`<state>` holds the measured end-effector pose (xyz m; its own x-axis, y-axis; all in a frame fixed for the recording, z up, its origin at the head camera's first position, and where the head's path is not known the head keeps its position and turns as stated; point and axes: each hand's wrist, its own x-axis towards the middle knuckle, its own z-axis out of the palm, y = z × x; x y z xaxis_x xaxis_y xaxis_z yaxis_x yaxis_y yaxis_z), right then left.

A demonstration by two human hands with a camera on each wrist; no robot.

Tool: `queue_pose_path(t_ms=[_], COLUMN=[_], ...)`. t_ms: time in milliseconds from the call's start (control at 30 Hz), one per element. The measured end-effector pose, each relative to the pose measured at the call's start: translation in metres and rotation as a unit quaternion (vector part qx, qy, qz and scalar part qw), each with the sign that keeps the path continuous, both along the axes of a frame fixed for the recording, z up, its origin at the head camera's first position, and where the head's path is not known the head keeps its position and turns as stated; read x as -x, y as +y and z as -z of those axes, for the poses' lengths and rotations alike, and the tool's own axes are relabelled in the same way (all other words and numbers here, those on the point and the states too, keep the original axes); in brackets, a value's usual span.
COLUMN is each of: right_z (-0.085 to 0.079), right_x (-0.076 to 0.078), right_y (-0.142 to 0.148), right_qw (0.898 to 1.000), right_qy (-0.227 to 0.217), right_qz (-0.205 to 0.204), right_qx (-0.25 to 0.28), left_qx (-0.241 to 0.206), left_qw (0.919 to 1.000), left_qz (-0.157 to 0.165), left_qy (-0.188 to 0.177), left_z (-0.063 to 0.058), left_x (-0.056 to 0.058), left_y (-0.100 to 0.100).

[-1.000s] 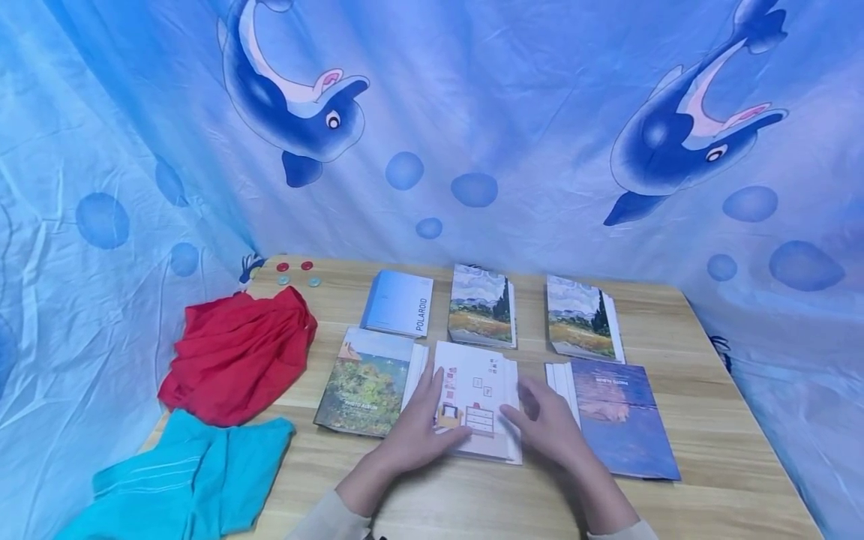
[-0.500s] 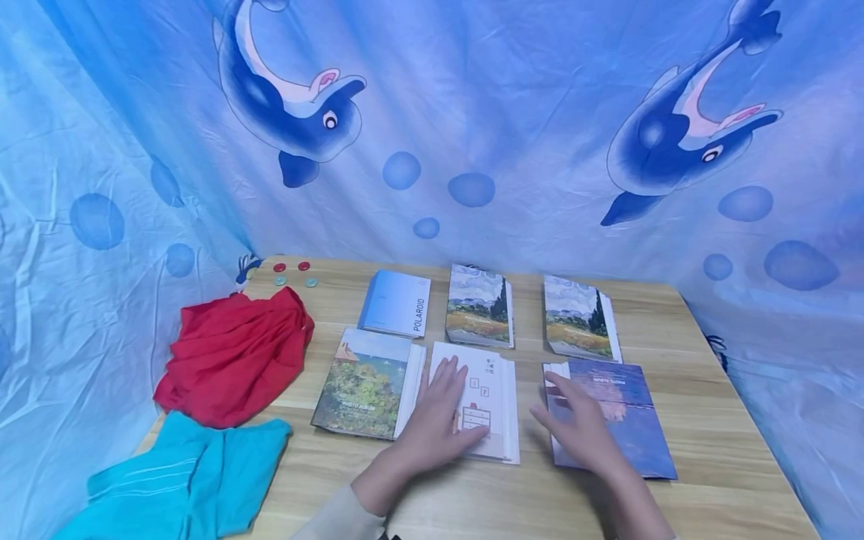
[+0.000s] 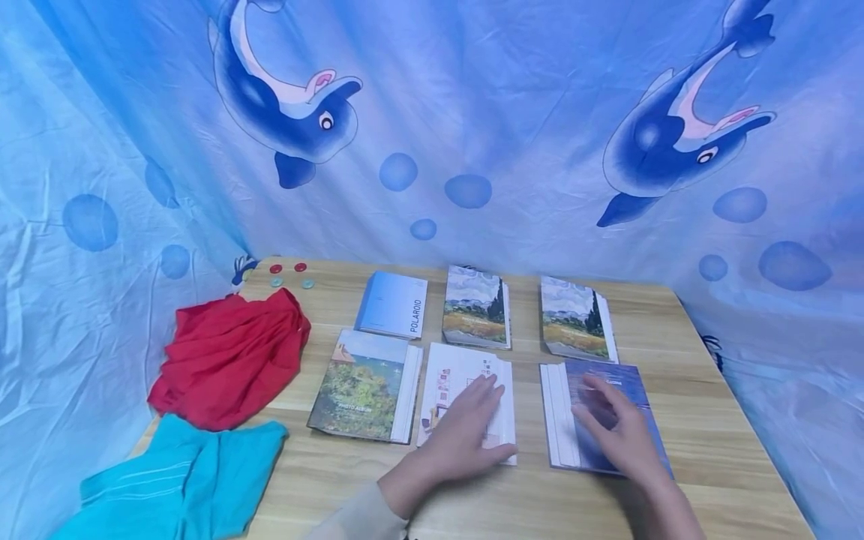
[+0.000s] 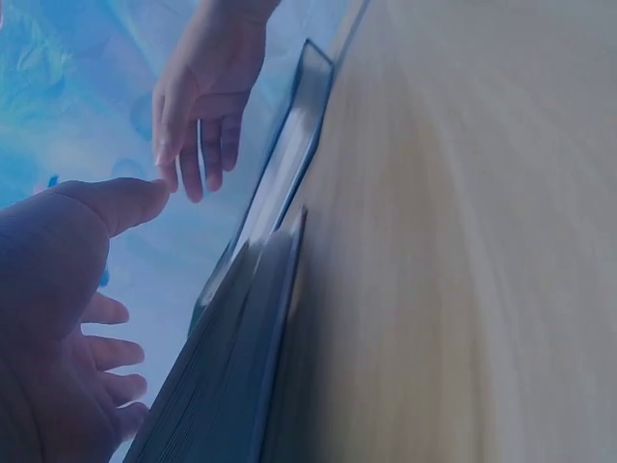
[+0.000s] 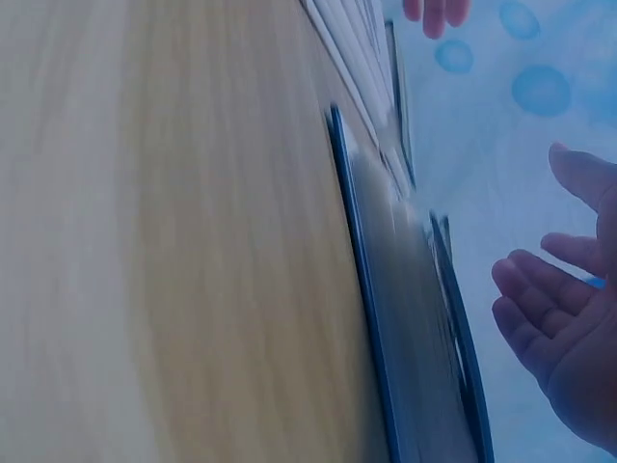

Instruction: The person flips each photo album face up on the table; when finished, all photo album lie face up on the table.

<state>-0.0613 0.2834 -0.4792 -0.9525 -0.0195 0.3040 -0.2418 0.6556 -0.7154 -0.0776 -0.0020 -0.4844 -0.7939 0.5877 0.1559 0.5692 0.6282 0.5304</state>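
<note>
My left hand (image 3: pixel 466 431), fingers extended, hovers over a white album (image 3: pixel 499 390) with small furniture drawings on its cover. In the left wrist view there is a gap between that hand (image 4: pixel 58 280) and the album edges (image 4: pixel 236 347). Over a blue-purple photo album (image 3: pixel 644 394) hangs my right hand (image 3: pixel 628 431), loosely bent and holding nothing. The right wrist view shows the hand (image 5: pixel 578 309) apart from the album's side (image 5: pixel 410 309). Left of the white album lies a photo album with a garden painting (image 3: pixel 361 397).
Behind lie a blue POLAROID album (image 3: pixel 393 304) and two landscape-cover albums, one in the middle (image 3: pixel 475 307) and one at right (image 3: pixel 574 319). Red cloth (image 3: pixel 229 360) and teal cloth (image 3: pixel 182 472) lie at left, several red and green discs (image 3: pixel 300 267) beyond. A dolphin-print curtain (image 3: pixel 513 112) surrounds the table (image 3: pixel 715 427).
The right hand has left the white album's right side and moved right, over the blue-purple album. My left hand has shifted right across the white album's cover. The albums stay put.
</note>
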Motion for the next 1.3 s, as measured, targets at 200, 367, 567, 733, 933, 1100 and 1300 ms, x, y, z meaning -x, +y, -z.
queue_pose_path(t_ms=[200,367,567,733,933,1100,1300], right_z=[0.001,0.004,0.007,0.013,0.014,0.019,0.025], right_x=[-0.004,-0.005,-0.007,-0.007,-0.005,-0.004,-0.004], right_y=[0.018,0.031,0.049,0.066,0.076,0.077,0.077], right_qw=[0.999,0.997,0.993,0.984,0.963,0.959,0.960], right_qy=[0.015,0.024,-0.019,-0.095,-0.237,-0.252,-0.234], right_qz=[0.039,0.057,0.098,0.132,0.127,0.131,0.152], right_qx=[-0.034,-0.049,-0.064,-0.069,-0.030,-0.007,-0.010], left_qx=[0.010,0.018,0.030,0.042,0.056,0.038,0.002], left_qw=[0.9997,0.9992,0.9984,0.9975,0.9957,0.9947,0.9901], left_qz=[0.021,0.033,0.046,0.052,0.069,0.095,0.118], left_qy=[-0.006,0.011,0.017,0.023,0.025,0.002,-0.076], left_z=[0.006,0.012,0.013,0.019,0.022,0.023,0.025], left_x=[0.000,0.001,0.001,0.002,0.002,-0.002,-0.008], left_y=[0.018,0.032,0.048,0.063,0.082,0.092,0.101])
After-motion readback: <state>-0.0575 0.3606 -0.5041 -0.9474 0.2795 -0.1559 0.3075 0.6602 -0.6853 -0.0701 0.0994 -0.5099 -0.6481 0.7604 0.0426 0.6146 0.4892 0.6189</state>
